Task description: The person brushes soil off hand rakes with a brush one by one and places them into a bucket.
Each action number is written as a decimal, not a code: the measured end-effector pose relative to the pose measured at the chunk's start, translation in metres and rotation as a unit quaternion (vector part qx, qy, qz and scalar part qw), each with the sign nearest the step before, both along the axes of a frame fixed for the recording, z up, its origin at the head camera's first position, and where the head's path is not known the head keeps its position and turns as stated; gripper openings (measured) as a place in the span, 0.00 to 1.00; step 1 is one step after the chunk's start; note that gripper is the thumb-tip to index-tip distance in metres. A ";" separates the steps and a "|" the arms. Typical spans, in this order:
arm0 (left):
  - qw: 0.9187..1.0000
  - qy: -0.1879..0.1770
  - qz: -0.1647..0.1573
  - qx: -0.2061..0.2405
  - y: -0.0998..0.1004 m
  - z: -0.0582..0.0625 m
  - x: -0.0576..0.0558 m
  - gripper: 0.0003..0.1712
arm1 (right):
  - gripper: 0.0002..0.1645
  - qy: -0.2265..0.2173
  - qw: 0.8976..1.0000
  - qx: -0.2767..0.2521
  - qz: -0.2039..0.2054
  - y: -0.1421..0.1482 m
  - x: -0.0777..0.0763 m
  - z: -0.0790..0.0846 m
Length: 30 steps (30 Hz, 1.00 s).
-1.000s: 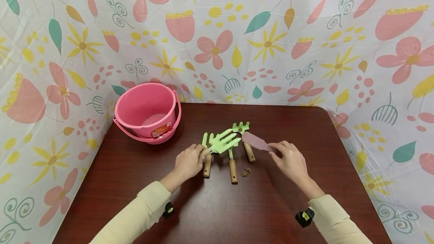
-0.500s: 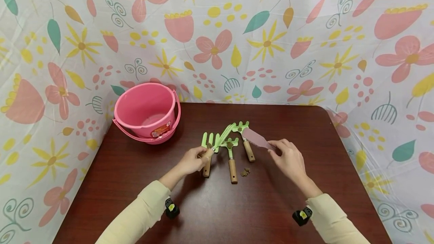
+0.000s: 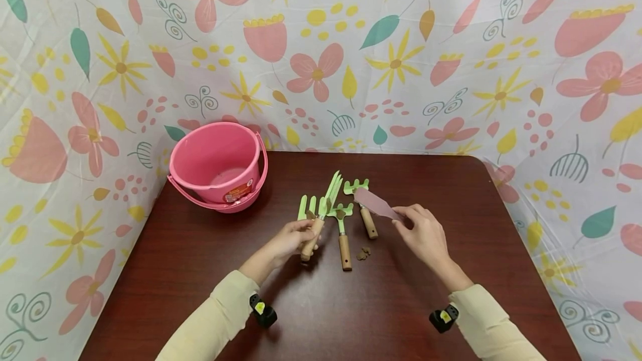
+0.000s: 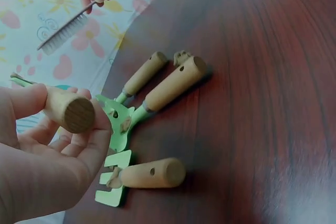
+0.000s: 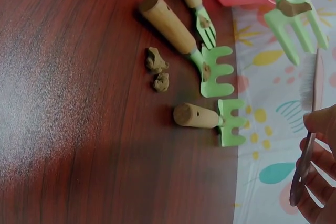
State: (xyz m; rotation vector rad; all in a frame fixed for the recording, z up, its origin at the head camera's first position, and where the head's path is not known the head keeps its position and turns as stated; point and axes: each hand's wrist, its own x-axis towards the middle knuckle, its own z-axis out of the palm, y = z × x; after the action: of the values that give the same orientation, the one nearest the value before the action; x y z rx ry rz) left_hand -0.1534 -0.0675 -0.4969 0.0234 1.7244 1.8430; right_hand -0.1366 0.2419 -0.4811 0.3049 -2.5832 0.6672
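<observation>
Green-tined, wooden-handled fork [image 4: 64,107] has turned in the left fingers [image 4: 100,136].

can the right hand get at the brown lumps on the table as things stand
Probably yes: the right hand is near the brown lumps, with only tabletop between them in the head view. It holds the brush, though, so picking them up would likely mean freeing some fingers first.

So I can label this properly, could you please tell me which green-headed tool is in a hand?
The fork in the left hand; the other three green-headed tools lie on the table.
</observation>
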 end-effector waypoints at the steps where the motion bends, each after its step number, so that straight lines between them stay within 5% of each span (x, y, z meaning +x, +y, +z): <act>1: 1.000 -0.005 -0.001 0.010 0.001 -0.001 0.000 0.25 | 0.16 0.000 1.000 -0.001 0.001 -0.001 0.000 0.000; 9: 0.996 -0.046 0.000 0.077 0.004 -0.008 -0.001 0.25 | 0.16 -0.003 1.000 -0.010 0.010 -0.007 -0.001 0.001; 19: 0.981 -0.097 -0.001 0.168 0.006 -0.009 0.004 0.26 | 0.15 0.016 0.999 -0.017 0.047 -0.024 -0.001 0.005; 30: 0.972 -0.114 -0.019 0.205 0.012 -0.013 0.004 0.25 | 0.16 0.013 0.997 -0.014 0.075 -0.049 -0.002 0.008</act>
State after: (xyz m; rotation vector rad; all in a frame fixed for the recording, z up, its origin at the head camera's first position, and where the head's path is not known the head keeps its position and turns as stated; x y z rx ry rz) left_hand -0.1489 -0.0550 -0.5097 0.0093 1.1612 2.0536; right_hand -0.1387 0.1930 -0.4728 0.4992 -2.5414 0.7461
